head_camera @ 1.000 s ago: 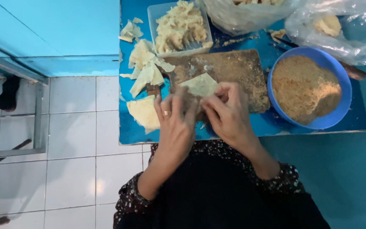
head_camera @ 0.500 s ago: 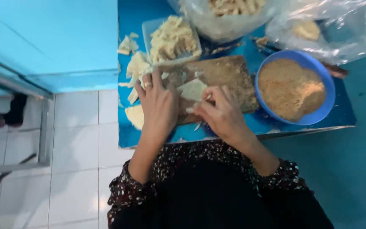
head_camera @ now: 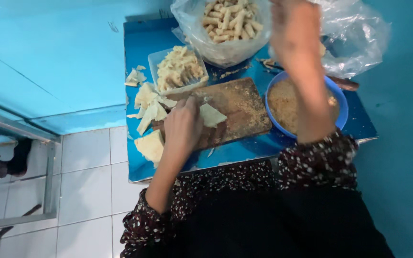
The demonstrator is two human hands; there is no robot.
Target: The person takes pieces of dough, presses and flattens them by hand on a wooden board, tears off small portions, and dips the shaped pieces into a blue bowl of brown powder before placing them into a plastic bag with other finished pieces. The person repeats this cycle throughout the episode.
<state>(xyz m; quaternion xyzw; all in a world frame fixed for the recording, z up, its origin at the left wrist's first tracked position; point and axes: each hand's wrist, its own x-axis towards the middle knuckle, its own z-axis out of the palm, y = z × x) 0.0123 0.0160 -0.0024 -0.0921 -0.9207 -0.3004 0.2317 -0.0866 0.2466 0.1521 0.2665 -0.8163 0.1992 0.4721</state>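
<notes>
The left hand [head_camera: 183,125] rests on the brown wooden cutting board [head_camera: 237,102], touching a pale triangular dough wrapper [head_camera: 212,115]. At two o'clock, the blurred right hand [head_camera: 292,26] is raised above the blue round bowl of crumbs [head_camera: 338,98].

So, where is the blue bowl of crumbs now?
In the head view, the blue bowl stands on the table's right side, beside the wooden board, under the raised right hand.

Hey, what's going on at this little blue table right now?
A person is working with pale dough sheets. Their left hand rests on a sheet lying on the crumb-dusted wooden board. Their right hand is raised by the plastic bag of rolled pieces, above the blue bowl of crumbs.
</notes>
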